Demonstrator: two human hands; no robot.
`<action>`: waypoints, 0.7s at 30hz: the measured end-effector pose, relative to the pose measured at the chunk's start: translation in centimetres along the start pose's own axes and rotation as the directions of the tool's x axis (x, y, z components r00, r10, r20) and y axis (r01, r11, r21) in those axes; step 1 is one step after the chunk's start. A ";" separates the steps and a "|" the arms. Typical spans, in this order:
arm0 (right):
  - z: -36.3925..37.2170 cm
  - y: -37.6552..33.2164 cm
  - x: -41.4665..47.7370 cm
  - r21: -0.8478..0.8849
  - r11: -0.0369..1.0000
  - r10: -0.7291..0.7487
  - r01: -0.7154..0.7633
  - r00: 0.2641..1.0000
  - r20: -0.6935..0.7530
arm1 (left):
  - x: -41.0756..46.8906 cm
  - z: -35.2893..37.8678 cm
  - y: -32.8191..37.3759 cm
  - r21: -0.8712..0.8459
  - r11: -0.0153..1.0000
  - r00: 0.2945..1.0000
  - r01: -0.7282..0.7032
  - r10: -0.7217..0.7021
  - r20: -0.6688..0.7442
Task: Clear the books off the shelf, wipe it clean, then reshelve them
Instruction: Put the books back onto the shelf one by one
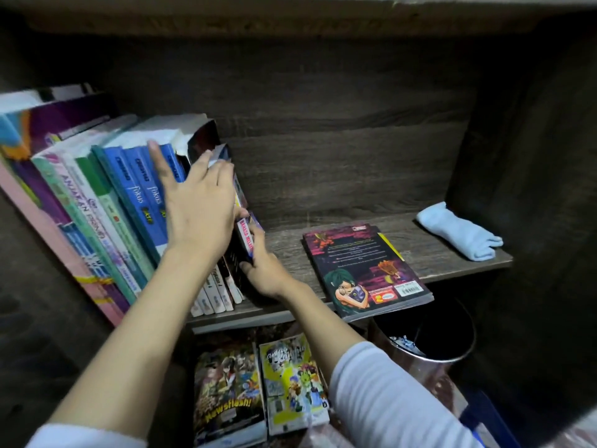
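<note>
A dark wood-grain shelf fills the view, seen from above and in front. On its left half stands a row of books, spines facing out and leaning to the left: pink, purple and teal covers at the far left, then several blue spines, then a few thin white ones.

Two bare forearms in pushed-up white sleeves reach in from below. The left hand lies flat against the blue spines, fingers spread and fairly straight, its fingertips over the top of the last book in the row. The right hand grips a slim dark book with a red spine label, held upright at the right end of the row, touching its neighbours.

On the floor under the shelf a round metal waste bin sits on the right. Just left of it are two comics side by side, covers up.

A comic book lies flat in the middle of the shelf, back cover up, its near corner overhanging the front edge. A folded blue cloth rests at the shelf's right end, well apart from the hands.
</note>
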State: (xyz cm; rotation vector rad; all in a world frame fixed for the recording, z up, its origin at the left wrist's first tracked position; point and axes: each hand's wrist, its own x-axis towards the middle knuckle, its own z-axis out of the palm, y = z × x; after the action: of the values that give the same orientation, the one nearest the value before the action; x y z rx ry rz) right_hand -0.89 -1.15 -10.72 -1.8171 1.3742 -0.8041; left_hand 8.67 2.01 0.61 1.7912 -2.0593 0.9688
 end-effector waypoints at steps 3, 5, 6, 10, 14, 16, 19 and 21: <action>-0.4 -0.1 0.9 0.007 1.000 -0.004 0.004 1.000 0.019 | 0.7 0.2 0.1 0.070 0.998 1.000 0.003 -0.004 0.015; -0.6 0.1 1.0 0.017 1.000 -0.002 0.001 1.000 0.030 | 0.9 0.3 0.4 0.129 0.992 0.999 0.015 -0.019 0.030; -0.7 0.2 1.1 0.019 1.000 -0.002 0.001 0.999 0.036 | 1.0 0.4 0.6 0.147 0.989 0.999 0.026 -0.031 0.034; -0.7 0.8 1.3 -0.008 1.000 0.003 -0.002 0.991 0.136 | 0.9 0.8 0.9 0.183 0.982 0.998 0.056 -0.063 0.032; -0.9 1.8 -0.3 0.046 0.999 -0.029 0.028 0.999 0.031 | 0.1 0.6 1.2 0.159 0.985 0.993 0.068 -0.081 0.081; -1.8 2.4 -2.0 0.078 0.996 -0.027 0.036 0.993 -0.117 | -0.7 0.3 2.1 0.181 0.979 0.986 0.089 -0.113 0.125; -4.1 3.7 -4.7 0.090 0.996 0.014 0.017 0.945 -0.327 | -1.8 -0.6 3.9 0.063 0.987 0.977 0.146 -0.154 0.145; -6.1 4.8 -6.2 0.017 1.000 0.024 -0.018 0.892 -0.451 | -2.3 -1.2 5.8 -0.046 0.985 0.977 0.165 -0.158 0.143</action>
State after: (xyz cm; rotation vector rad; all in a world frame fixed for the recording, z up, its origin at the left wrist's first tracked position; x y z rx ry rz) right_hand -9.83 2.97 -11.68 -1.6613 1.6652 -1.2795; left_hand 3.43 4.71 -1.64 2.0105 -1.9594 0.7529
